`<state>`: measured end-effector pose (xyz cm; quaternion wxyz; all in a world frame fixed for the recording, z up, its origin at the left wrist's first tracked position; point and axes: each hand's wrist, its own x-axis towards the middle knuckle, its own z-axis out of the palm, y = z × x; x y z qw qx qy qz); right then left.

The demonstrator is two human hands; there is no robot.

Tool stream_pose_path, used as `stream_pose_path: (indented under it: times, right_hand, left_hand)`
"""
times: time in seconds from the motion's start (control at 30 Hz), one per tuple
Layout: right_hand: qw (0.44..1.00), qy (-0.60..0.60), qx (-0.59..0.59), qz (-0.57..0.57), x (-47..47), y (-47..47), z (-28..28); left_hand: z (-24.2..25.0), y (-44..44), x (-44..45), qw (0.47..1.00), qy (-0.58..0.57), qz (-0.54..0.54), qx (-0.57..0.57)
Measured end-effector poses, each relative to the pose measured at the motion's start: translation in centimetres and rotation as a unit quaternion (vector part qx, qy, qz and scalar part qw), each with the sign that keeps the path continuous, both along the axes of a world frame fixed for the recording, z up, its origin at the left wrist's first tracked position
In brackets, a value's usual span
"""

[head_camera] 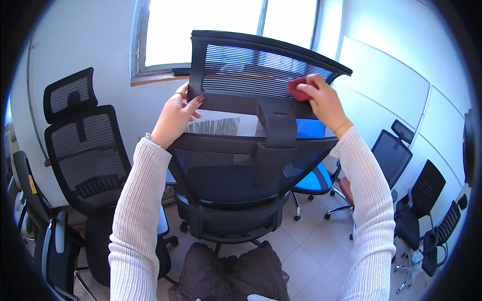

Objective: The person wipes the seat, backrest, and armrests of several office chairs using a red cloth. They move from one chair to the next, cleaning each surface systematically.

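Right in front of me stands a black office chair, its back (218, 141) turned towards me. Its mesh headrest (241, 81) rises above the backrest on a wide plastic bracket (278, 124). My left hand (179, 113) grips the headrest frame at its lower left corner, thumb on the near side and the other fingers partly hidden. In my right hand (327, 101) is a folded red cloth (297, 89), pinched between thumb and fingers. The cloth lies against the lower right part of the headrest mesh.
A black mesh chair with headrest (88, 158) stands close on the left, another chair (32, 188) beyond it. Behind to the right is a blue-seated chair (314, 180). Several black chairs (418, 203) line the right wall. A window (203, 34) is behind the headrest.
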<state>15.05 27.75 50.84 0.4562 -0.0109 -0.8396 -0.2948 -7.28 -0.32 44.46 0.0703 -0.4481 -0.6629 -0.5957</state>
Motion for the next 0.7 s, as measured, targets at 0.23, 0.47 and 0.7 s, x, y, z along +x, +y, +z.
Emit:
stream_pose_path:
  times: [0.23, 0.47, 0.7]
  right_hand:
    - [0.991, -0.076, 0.026, 0.103, -3.2, -3.9, 1.4]
    - [0.98, -0.114, 0.096, 0.134, -9.6, -10.7, 1.8]
    - [0.975, -0.119, 0.161, 0.096, -10.3, -12.1, 2.4]
  left_hand:
    - [-0.1, 0.2, 0.2, 1.0, -0.006, 0.009, 0.0]
    - [-0.1, -0.4, 0.0, 1.0, -0.004, 0.017, 0.002]
    - [-0.3, 0.2, -0.5, 1.0, -0.011, -0.003, 0.008]
